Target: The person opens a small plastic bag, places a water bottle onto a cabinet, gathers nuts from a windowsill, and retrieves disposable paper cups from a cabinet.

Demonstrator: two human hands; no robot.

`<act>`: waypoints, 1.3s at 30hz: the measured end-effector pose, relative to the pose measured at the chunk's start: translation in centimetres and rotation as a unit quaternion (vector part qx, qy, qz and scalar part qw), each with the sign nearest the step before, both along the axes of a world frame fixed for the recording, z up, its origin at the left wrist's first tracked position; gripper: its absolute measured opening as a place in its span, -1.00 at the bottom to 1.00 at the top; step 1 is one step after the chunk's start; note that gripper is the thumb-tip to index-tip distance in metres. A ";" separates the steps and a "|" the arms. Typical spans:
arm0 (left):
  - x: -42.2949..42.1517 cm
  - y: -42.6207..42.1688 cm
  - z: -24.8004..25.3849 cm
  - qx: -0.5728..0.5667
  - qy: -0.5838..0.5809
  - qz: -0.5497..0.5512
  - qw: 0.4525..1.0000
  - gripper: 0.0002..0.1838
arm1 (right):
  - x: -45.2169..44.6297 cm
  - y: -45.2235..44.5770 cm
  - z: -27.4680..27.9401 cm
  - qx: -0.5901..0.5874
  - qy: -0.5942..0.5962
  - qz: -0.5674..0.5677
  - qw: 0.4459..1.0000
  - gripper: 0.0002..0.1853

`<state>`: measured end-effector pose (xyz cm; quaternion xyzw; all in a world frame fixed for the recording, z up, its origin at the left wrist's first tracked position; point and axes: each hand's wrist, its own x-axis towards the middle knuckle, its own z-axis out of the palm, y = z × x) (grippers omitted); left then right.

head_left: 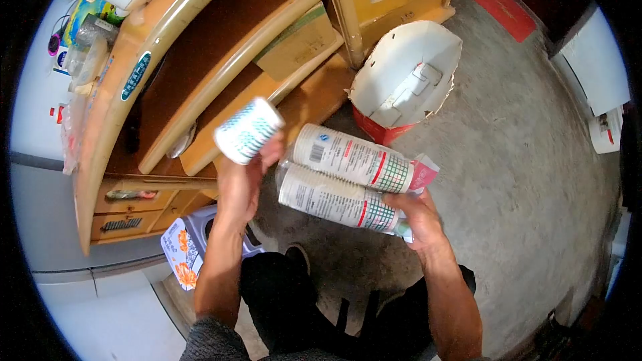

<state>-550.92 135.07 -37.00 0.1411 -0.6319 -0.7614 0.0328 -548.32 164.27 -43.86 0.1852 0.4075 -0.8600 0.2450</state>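
Note:
My left hand is closed on a white paper cup with a blue-green pattern, held up in front of the wooden shelves and slightly blurred. My right hand grips the right end of a clear plastic pack of stacked paper cups. Two stacks lie side by side in the pack, with printed text, red bands and green grids on them. A pink label shows at the pack's right end. The pack's left end is near my left hand.
Curved wooden shelves stand at the left, with a cardboard piece on one. An open white-and-red carton is on the grey floor. A purple-and-white box with orange flowers sits at lower left.

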 end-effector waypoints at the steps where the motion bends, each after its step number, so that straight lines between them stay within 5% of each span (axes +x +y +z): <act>1: 0.4 -0.5 0.3 -0.046 0.017 0.057 0.997 -0.56 | -0.1 -0.1 0.1 -0.003 -0.011 -0.031 0.999 -0.54; 2: 1.2 -1.1 0.6 -0.093 0.033 0.114 0.989 -0.55 | -0.2 -0.1 0.0 -0.005 -0.010 -0.031 0.999 -0.54; 7: 4.0 -0.6 0.2 0.052 -0.081 -0.030 0.995 -0.49 | -0.5 0.4 -0.6 -0.021 0.026 0.029 0.999 -0.48; 10: 3.8 -1.5 -1.8 0.079 -0.144 -0.036 0.986 -0.62 | 0.1 0.2 -0.5 -0.005 0.009 0.023 1.000 -0.49; 12: 3.9 -0.5 -3.1 0.091 -0.156 -0.009 0.984 -0.48 | -0.2 0.0 -0.7 0.000 0.008 0.017 1.000 -0.50; 16: 3.7 -0.1 -1.8 0.144 -0.157 -0.043 0.976 -0.51 | 0.3 0.1 -0.7 -0.023 0.008 0.026 0.999 -0.48; 18: 4.3 -1.4 -3.1 0.116 -0.160 -0.009 0.980 -0.54 | 0.4 0.3 -0.5 -0.003 0.003 0.025 1.000 -0.47; 20: 4.6 0.9 2.1 -0.156 -0.090 0.069 0.981 -0.55 | 0.2 -0.2 -0.2 -0.024 0.004 0.003 1.000 -0.47; 24: 8.5 0.0 3.1 -0.130 0.078 0.186 0.971 -0.57 | -0.5 -1.3 -0.3 -0.090 -0.004 -0.064 0.994 -0.47; 28: 13.8 4.4 2.5 0.006 0.014 0.107 0.994 -0.62 | -4.2 -5.1 2.6 -0.116 0.017 -0.044 0.992 -0.56; 30: 14.9 4.1 0.5 -0.151 0.015 0.030 0.988 -0.67 | -7.7 -8.3 5.0 -0.095 0.065 -0.017 0.993 -0.52; 34: 13.8 4.7 1.4 -0.109 0.081 0.036 0.990 -0.69 | -15.4 -15.9 8.8 -0.174 0.124 -0.045 0.976 -0.57; 36: 13.7 4.3 1.6 -0.155 0.044 -0.035 0.986 -0.67 | -19.1 -18.7 10.9 -0.146 0.131 -0.044 0.980 -0.63; 39: 13.2 4.9 2.0 -0.032 -0.050 0.035 0.998 -0.74 | -20.6 -19.4 13.2 0.112 0.070 -0.040 0.990 -0.69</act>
